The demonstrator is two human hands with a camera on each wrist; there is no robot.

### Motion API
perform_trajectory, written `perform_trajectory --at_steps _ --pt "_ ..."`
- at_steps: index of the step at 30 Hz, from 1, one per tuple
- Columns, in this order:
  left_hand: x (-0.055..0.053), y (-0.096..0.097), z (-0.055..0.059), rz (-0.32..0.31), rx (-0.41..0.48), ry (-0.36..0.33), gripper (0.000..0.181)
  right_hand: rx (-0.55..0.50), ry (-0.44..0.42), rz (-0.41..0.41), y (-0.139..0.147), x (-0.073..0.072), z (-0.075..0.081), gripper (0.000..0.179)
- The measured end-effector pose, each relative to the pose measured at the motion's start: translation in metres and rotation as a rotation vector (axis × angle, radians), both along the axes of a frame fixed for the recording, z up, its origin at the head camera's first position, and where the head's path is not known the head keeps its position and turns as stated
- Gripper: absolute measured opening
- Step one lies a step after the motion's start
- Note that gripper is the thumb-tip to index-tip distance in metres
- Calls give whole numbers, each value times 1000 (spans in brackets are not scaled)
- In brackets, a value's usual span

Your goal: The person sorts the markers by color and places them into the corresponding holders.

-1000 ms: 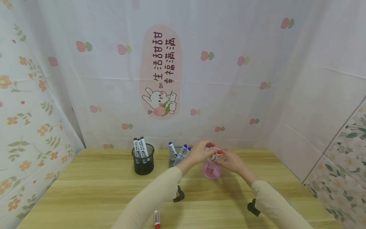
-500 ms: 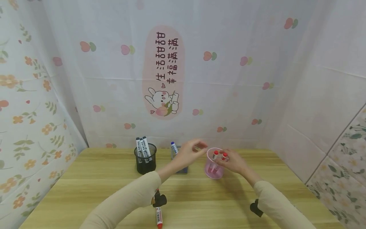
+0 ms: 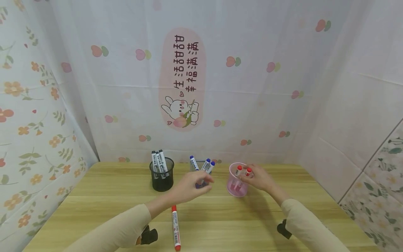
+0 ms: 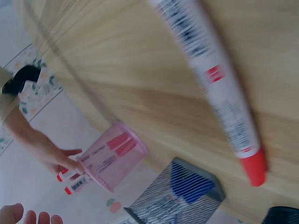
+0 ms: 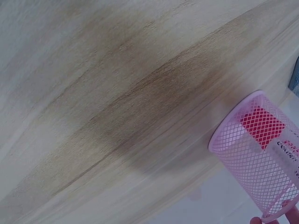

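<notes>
My right hand [image 3: 260, 177] holds the rim of a pink mesh pen cup [image 3: 232, 179]; in the right wrist view, its fingertips [image 5: 292, 215] show at the rim of the cup [image 5: 243, 149]. Two red-capped whiteboard markers [image 3: 248, 171] lean inside that cup. My left hand [image 3: 188, 188] is in the air with loosely bent fingers, holding nothing, before a mesh pen holder [image 4: 180, 191] with several blue-capped markers [image 3: 207, 164]. One more red marker [image 3: 176, 227] lies on the table near my left forearm, large in the left wrist view.
A black mesh pen cup [image 3: 162, 180] with several black-capped markers [image 3: 161, 161] stands to the left of the blue markers' holder. Patterned curtains [image 3: 252, 105] hang behind and beside the wooden table [image 3: 214, 224].
My left hand has left the pink cup and moved left and nearer, uncovering the blue markers and the whole loose red marker. My right hand has stayed at the cup's rim.
</notes>
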State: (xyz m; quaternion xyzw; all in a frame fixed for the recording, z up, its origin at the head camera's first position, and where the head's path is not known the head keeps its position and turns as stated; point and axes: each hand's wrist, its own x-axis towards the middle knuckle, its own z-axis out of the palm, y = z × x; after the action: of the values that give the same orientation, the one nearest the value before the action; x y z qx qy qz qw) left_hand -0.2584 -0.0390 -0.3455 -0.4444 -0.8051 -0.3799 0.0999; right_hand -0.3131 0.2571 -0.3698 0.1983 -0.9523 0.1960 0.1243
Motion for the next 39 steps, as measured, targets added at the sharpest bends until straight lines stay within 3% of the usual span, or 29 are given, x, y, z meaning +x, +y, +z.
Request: perform_trajectory --at_steps 4,11,15,20,28,33,39 --pt "9 -12 -8 -30 -158 150 18 12 1 -6 0 0 0 47" --pt "19 -25 -23 -145 -455 612 17 4 -8 -14 0 2 1 46" --pt "28 -30 -29 -157 -577 740 17 0 -8 -9 -1 2 2 45" --pt "36 -42 -37 -153 -676 748 19 3 -12 -8 -1 3 2 45" --pt "36 -62 -56 -135 -660 668 20 14 -2 -3 0 0 1 45" --pt "37 -67 -64 -100 -709 692 24 14 3 1 0 0 0 45" --pt "42 -68 -71 -110 -763 761 18 11 8 6 0 0 0 44"
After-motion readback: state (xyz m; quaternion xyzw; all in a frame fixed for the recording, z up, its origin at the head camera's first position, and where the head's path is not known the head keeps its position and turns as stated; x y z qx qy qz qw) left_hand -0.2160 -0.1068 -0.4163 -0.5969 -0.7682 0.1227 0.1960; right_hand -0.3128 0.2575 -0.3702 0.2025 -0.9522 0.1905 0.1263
